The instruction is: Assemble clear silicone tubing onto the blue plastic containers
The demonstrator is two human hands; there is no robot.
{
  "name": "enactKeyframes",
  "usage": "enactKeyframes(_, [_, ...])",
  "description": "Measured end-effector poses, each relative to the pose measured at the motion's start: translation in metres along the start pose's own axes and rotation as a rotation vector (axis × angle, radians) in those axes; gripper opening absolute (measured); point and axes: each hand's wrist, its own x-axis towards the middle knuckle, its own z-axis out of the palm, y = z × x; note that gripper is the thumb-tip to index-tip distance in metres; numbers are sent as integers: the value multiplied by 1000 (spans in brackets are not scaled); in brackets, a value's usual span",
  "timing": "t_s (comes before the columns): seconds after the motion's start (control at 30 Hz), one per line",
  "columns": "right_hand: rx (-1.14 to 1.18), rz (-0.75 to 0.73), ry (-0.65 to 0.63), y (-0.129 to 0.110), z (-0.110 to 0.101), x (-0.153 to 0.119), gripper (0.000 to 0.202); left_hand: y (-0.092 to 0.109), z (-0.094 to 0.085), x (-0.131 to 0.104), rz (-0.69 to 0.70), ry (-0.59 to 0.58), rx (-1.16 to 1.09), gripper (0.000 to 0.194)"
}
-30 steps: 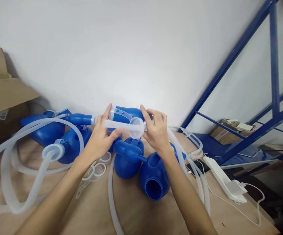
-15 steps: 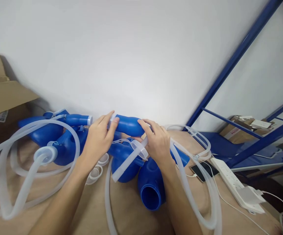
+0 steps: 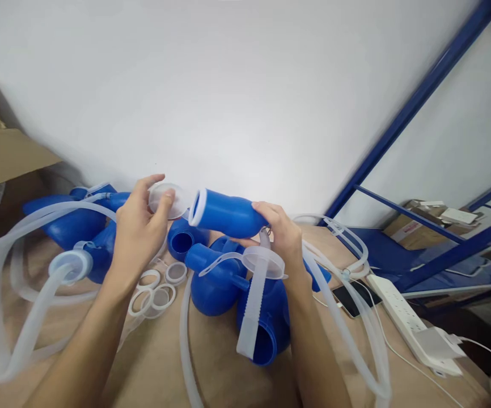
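Note:
My right hand (image 3: 280,229) is closed round the right end of a blue tube piece (image 3: 231,214), whose left end shows an open mouth with a white rim. Between thumb and fingers, my left hand (image 3: 141,218) holds a translucent round cap (image 3: 166,199), apart from that mouth. Below my right hand hangs a clear disc (image 3: 263,262) with a ribbed strip, in front of a blue bottle (image 3: 266,306) with an open neck. Another blue bottle (image 3: 215,283) lies beside it. Several white rings (image 3: 152,294) are on the brown table surface (image 3: 156,368).
Clear hoses (image 3: 3,306) loop over blue bottles at the left, beside a cardboard box (image 3: 11,158). More hoses (image 3: 367,340), a phone (image 3: 356,297) and a power strip (image 3: 411,323) lie at the right, near a blue metal rack (image 3: 398,107).
My left hand has moved left, and the round cap is now away from the tube's mouth. The tube has shifted slightly right, and the ribbed strip now hangs more steeply.

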Motion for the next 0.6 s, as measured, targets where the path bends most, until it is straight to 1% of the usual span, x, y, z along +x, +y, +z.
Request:
enactKeyframes(0.07, [20, 8, 31, 3, -1, 0, 50, -9, -1, 5, -13, -93, 43, 72])
enactKeyframes(0.1, [22, 11, 27, 4, -1, 0, 49, -12, -3, 7, 11, -128, 62, 76])
enactKeyframes(0.13, [26, 18, 15, 5, -1, 0, 49, -13, -5, 8, 55, -145, 76, 74])
enactKeyframes(0.2, [48, 52, -11, 4, 0, 0, 51, -11, -10, 8, 182, -189, 95, 57])
enactKeyframes(0.23, [65, 72, -20, 2, 1, 1, 55, -7, -13, 7, 242, -239, 88, 49])
enactKeyframes(0.27, [86, 91, -29, 0, 1, 1, 60, -2, -16, 6, 278, -323, 60, 43])
enactKeyframes(0.3, [106, 106, -37, -2, 1, 2, 65, 3, -19, 4, 284, -434, 15, 40])
enactKeyframes(0.37, [142, 115, -44, -6, 1, 3, 72, 12, -22, 1, 249, -644, -75, 37])
enactKeyframes(0.4, [157, 117, -45, -8, 0, 3, 73, 14, -22, 0, 232, -699, -100, 36])
enactKeyframes(0.43, [170, 120, -45, -9, -1, 4, 74, 16, -22, -1, 237, -711, -103, 36])
enactKeyframes(0.47, [179, 127, -47, -10, -2, 4, 74, 16, -21, -1, 276, -688, -89, 35])
enactKeyframes(0.6, [200, 202, -75, -9, -7, 5, 74, 11, -16, -1, 565, -528, 13, 35])
